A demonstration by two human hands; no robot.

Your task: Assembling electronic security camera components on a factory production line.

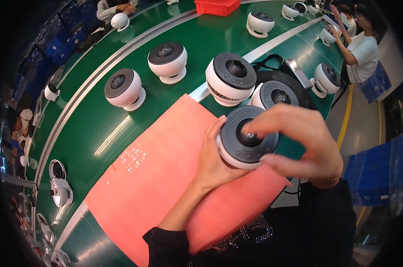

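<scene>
Grey-topped white device is held at near right, over the green desk and pink mat. Left hand grips its shell; that support should be firm. Right hand, blurred, arches loosely open above, best centred on the dark hub.

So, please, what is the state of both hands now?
Left hand: holding the device, closed around its side.
Right hand: open, curved over the device; blurred, so touch cannot be told.

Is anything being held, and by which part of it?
A grey-topped, globe-shaped white device: the left hand holds it around its side. Whether the right hand grips it is unclear.
</scene>
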